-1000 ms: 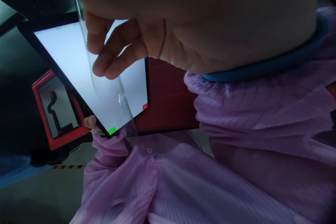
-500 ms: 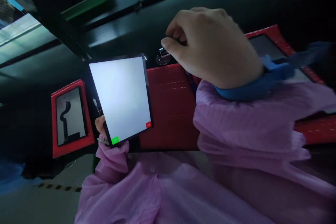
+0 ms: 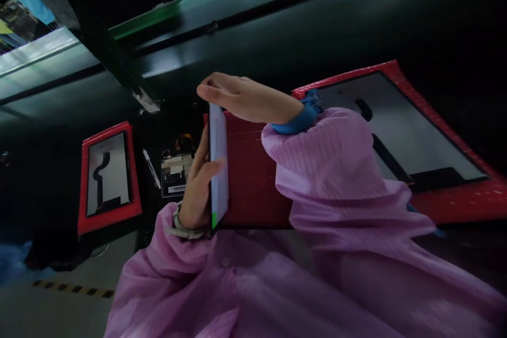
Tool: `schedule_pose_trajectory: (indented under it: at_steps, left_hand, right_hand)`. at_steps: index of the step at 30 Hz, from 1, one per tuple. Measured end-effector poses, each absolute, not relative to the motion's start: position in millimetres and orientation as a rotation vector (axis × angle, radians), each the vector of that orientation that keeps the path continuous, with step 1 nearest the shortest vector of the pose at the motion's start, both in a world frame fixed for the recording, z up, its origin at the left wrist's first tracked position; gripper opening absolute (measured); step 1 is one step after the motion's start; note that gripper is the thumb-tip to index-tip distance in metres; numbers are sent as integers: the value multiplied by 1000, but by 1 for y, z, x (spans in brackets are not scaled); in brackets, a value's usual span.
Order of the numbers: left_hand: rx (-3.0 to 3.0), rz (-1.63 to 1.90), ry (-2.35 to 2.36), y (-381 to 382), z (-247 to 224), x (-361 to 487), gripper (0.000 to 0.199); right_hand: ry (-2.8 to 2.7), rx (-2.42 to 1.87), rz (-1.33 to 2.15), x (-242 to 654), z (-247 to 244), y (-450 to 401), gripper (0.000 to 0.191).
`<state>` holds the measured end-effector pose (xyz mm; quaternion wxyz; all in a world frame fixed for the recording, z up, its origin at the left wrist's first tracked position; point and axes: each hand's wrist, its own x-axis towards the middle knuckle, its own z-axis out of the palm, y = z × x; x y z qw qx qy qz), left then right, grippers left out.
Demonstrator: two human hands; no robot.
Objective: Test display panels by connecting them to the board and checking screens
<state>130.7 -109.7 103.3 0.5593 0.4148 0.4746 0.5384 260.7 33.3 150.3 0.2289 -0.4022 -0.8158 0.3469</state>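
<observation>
We grip the slim black-framed display panel (image 3: 218, 163) edge-on at frame centre, its long axis near vertical, in the curled fingers of our left hand (image 3: 194, 193), while our right hand (image 3: 247, 99), fingers open and outstretched, lies just over its upper end.

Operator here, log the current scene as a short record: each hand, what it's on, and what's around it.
left hand: gripping display, seen edge-on
right hand: fingers extended over display's top edge
nearby: red board, circuit board, white pen
rest: small red-framed panel, large red-framed panel
</observation>
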Motion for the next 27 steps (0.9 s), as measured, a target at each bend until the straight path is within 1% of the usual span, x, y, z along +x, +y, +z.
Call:
schedule_pose_trajectory:
  at_steps: [3,5,8,9,11,12,13,15,18,24,27]
  left_hand:
    - [952,1288,1036,-104,94,148,64]
    - [975,1272,1003,-109,88,148,62]
    - [1147,1352,1066,-127,79,129,53]
    - [1254,1380,1155,-133,75,118,47]
    - [1519,1361,1484,-145,65,94,28]
    - [1647,1293,1683,-149,59,81,22]
    - [1757,1186,1855,-153,52,70,20]
    - [1949,937,2063,-158,38,52,21]
    - [2138,666,2173,-164,20,40,28]
    - [2387,285,2205,-167,16,44,40]
    - [2453,220,2174,-166,17,44,44]
  right_hand:
    - [-2294,-1188,991,268,144,47,35]
    - [-2322,-1181,1029,274,140,54,35]
    - [-2353,-1153,1046,280,136,60,37]
    - [-2363,-1147,1036,281,136,60,38]
    - [-2377,-1128,1025,282,136,60,39]
    - [-2380,-1125,1021,283,136,60,39]
    - [-2379,-1130,1018,283,136,60,40]
    - [-2380,-1161,1014,283,136,59,41]
    - [-2369,-1214,1007,284,137,59,42]
    - [-2349,-1231,1016,283,139,56,40]
    - [-2325,-1214,999,282,138,56,38]
